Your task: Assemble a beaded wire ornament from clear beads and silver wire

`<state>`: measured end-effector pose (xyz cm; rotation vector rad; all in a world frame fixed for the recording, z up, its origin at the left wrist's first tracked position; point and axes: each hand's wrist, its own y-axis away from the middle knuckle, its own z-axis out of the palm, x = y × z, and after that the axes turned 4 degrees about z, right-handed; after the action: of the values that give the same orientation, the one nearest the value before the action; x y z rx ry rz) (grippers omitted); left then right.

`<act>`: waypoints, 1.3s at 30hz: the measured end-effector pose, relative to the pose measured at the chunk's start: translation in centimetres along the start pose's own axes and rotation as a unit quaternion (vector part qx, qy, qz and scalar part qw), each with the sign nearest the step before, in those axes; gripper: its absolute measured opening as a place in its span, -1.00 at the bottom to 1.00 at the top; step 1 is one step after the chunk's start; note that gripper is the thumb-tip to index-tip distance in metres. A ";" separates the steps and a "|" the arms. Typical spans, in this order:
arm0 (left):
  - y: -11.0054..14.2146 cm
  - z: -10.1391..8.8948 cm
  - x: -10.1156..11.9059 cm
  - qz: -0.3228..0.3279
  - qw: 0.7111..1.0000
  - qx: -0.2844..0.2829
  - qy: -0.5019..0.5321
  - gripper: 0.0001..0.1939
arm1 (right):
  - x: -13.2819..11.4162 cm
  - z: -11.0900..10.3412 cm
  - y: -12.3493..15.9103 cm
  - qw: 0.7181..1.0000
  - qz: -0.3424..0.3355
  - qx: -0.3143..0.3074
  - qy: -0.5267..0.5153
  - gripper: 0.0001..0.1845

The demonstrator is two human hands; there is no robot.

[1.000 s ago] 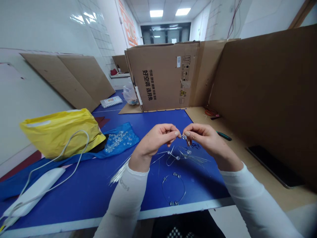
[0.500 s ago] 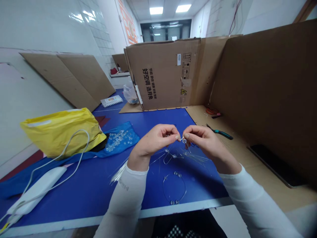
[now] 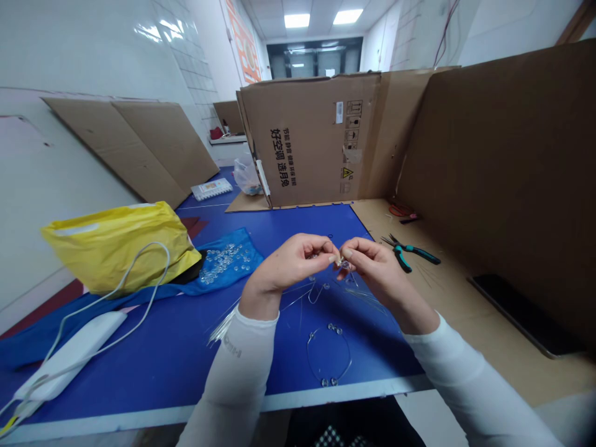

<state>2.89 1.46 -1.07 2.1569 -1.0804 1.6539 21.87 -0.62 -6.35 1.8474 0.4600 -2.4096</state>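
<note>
Close to the pale front edge of the blue counter [image 3: 177, 366] lies a wire loop [image 3: 334, 382], a thin ring strung with a few clear beads. Well to the loop's left I see a white plastic block [image 3: 79, 354], a pale cable [image 3: 168, 257] curling above it. A dark phone [image 3: 516, 310] lies well to the loop's right, on brown cardboard.

Just beyond the loop are more wire pieces, some carrying beads [image 3: 326, 286], and off to its left a sheaf of loose wires [image 3: 222, 326] pokes out past a white sleeve. Above these, and past the loop, the person's left hand [image 3: 293, 264] and right hand [image 3: 379, 273] meet — thumb and forefinger pinched closed in each grip, both on one short wire. A clear bead [image 3: 344, 265] hangs on it, right under the right fingertips.

Beyond the loop to the left, a yellow bag [image 3: 125, 248] slumps beside a blue cloth [image 3: 251, 251] heaped with spare beads; beyond it to the right, teal-handled pliers [image 3: 404, 248] lie spread apart. Farther behind the loop stands a big cardboard box [image 3: 307, 143] — a clear plastic bag [image 3: 246, 177] by its left edge, then a white case [image 3: 212, 189]. Dark-framed doors [image 3: 316, 59] close off the far end.
</note>
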 end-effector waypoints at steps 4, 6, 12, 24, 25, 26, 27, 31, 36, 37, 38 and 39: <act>0.0 0.0 -0.1 0.008 1.000 -0.002 0.007 -0.84 | 0.2 -0.1 0.1 0.999 -0.026 -0.007 0.027 -0.68; 0.0 0.0 0.0 0.017 1.000 -0.007 0.008 -0.84 | 0.2 0.0 0.1 0.999 -0.023 -0.010 0.021 -0.68; 0.3 0.0 0.4 0.030 0.999 -0.038 0.005 -0.81 | -0.1 0.1 0.4 1.000 -0.009 -0.016 -0.004 -0.65; 0.3 0.1 0.4 0.004 1.000 0.022 0.015 -0.85 | -0.6 0.2 0.2 1.000 -0.018 0.000 -0.014 -0.65; 0.3 0.1 0.3 0.004 0.999 0.032 0.012 -0.85 | -0.6 0.1 0.1 1.000 -0.030 0.005 -0.006 -0.67; 0.3 0.1 0.3 0.002 0.999 0.042 0.007 -0.85 | -0.7 0.0 0.0 0.999 -0.041 0.009 0.006 -0.69; 0.3 0.1 0.2 -0.001 0.999 0.053 0.000 -0.84 | -0.7 -0.1 -0.1 0.998 -0.052 0.014 0.024 -0.70; 0.2 0.2 0.3 -0.012 0.996 0.085 -0.028 -0.83 | -1.1 -0.5 -0.3 0.991 -0.079 0.038 0.102 -0.74; 0.1 0.5 0.2 -0.010 0.995 0.091 -0.030 -0.80 | -2.2 -0.1 -0.1 0.988 -0.076 0.049 0.127 -0.77; 0.1 0.5 0.2 -0.009 0.995 0.091 -0.030 -0.80 | -2.3 0.0 -0.1 0.988 -0.074 0.051 0.128 -0.77; 0.1 0.5 0.1 -0.007 0.995 0.091 -0.032 -0.79 | -2.5 0.1 -0.1 0.988 -0.073 0.054 0.126 -0.77; 0.1 0.5 0.0 -0.004 0.995 0.091 -0.034 -0.79 | -2.5 0.2 -0.1 0.988 -0.071 0.055 0.124 -0.77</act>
<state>3.20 1.05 -1.25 2.3431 -0.9698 1.7482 22.39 -0.88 -3.88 2.2503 0.5004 -2.3435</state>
